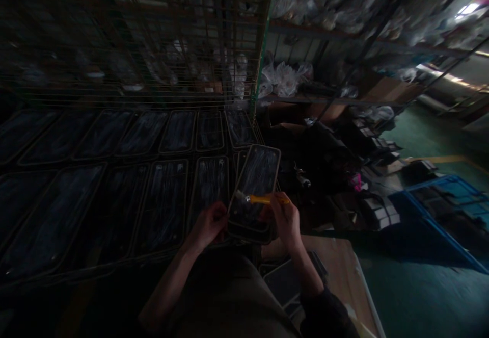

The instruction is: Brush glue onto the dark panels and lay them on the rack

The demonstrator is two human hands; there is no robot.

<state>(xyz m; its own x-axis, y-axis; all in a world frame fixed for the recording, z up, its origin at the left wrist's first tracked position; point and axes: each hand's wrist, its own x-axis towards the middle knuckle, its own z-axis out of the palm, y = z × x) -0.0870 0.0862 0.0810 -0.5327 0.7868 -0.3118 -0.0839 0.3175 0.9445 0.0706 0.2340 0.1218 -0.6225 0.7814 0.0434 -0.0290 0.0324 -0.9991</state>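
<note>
My right hand (286, 221) grips the yellow handle of a small paintbrush (263, 200), whose pale bristles lie over a dark rectangular panel (256, 175). The panel has rounded corners, a light rim and whitish streaks on its face. It is tilted, its far end leaning right. At its lower left edge is my left hand (210, 224), fingers curled and closed on that edge. Part of another panel shows beneath the tilted one.
Two rows of similar streaked panels (162, 203) lie on a rack to the left. Wire mesh (183, 37) stands behind them. On the right are shelves with plastic bags (286, 79), a blue crate (428, 221) and a wooden board (340, 261) bearing more panels.
</note>
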